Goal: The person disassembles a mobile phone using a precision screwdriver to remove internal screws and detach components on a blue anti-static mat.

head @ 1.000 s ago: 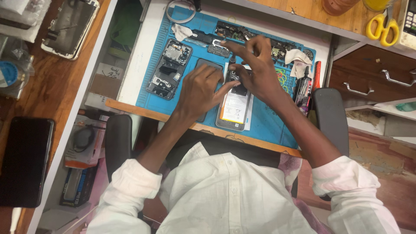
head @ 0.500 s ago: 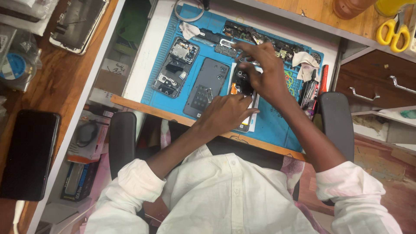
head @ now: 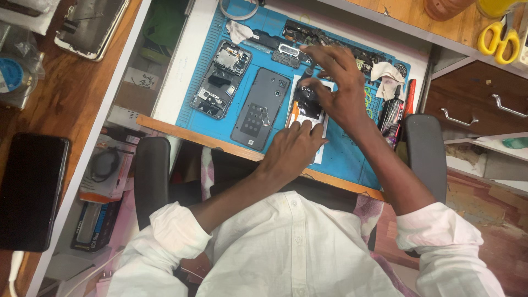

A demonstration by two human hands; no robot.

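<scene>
An opened phone (head: 309,104) with its insides showing lies on a blue work mat (head: 352,159). My left hand (head: 292,147) lies flat on the phone's lower end and holds it down. My right hand (head: 336,82) hovers over the phone's upper end with fingers spread. Its thumb and forefinger pinch what looks like a thin dark tool (head: 311,69) that points down at the camera area. A dark back cover (head: 260,107) lies just left of the phone, and a stripped phone frame (head: 221,80) lies further left.
Small parts and white wipes (head: 385,71) line the mat's far edge. A black tube and a red tool (head: 408,96) lie at its right. Yellow scissors (head: 498,36) rest on the shelf. A dark phone (head: 30,190) lies on the wooden table at left, and drawers (head: 478,104) are at right.
My left hand slid off the dark back cover to the right and down onto the lower end of the opened phone. The right hand stayed over the phone's top.
</scene>
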